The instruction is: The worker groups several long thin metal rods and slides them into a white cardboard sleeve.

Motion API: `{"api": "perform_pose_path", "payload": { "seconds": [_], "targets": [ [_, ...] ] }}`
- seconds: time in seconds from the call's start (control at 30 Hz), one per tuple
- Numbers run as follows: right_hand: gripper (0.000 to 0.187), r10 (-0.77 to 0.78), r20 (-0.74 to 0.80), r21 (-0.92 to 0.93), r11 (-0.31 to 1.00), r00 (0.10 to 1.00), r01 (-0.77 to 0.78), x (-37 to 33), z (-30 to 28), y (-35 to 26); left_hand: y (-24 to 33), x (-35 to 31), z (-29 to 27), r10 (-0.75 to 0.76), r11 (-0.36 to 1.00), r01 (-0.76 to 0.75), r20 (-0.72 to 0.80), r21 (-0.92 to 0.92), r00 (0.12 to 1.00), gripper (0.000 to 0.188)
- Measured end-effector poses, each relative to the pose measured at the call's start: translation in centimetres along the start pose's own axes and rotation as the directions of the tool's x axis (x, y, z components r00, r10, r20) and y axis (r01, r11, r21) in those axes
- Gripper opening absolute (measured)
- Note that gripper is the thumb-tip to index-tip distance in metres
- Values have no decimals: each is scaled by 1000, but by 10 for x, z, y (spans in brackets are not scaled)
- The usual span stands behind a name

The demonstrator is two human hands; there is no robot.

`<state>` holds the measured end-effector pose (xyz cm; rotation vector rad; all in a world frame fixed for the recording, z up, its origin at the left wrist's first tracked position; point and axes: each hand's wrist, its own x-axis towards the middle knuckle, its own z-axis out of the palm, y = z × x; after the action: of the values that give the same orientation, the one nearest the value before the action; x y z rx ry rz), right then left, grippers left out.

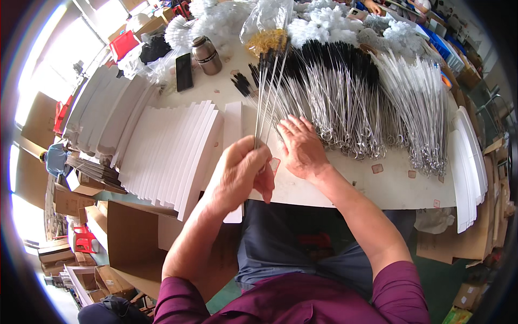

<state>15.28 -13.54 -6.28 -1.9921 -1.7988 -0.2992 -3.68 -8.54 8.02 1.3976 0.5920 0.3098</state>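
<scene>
My left hand (241, 170) is closed around the looped wire ends of a few thin straw brushes (265, 92), which stand up out of the fist with their black bristle tips pointing away from me. Just to its right, my right hand (303, 148) reaches over the table with fingers stretched out and nothing gripped. Its fingertips lie by the lower wires of a large pile of black-tipped straw brushes (345, 92). Farther right is a bundle of white-tipped straw brushes (421, 108). A long narrow white box (233, 127) lies upright on the table, left of the held brushes.
A row of long white boxes (167, 154) covers the table's left side, with more stacked behind. A phone (184, 72), a metal flask (206, 55) and a bag of yellow bands (267, 40) sit farther back. White strips (465, 167) line the right edge. An open carton (132, 240) stands below left.
</scene>
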Motion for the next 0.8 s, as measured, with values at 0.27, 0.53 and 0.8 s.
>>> {"api": "perform_pose_path", "payload": {
  "seconds": [0.27, 0.53, 0.8],
  "targets": [
    [54, 89, 335, 887, -365, 938, -282, -38, -98, -4, -37, -10, 16, -86, 994, 104, 334, -34, 938, 27],
    [26, 404, 350, 927, -280, 845, -250, -90, -121, 9, -68, -4, 45, -166, 966, 240, 484, -96, 859, 32],
    [33, 494, 318, 945, -232, 809, -230, -126, -133, 16, -95, -9, 61, -129, 876, 309, 438, -369, 890, 31]
  ]
}}
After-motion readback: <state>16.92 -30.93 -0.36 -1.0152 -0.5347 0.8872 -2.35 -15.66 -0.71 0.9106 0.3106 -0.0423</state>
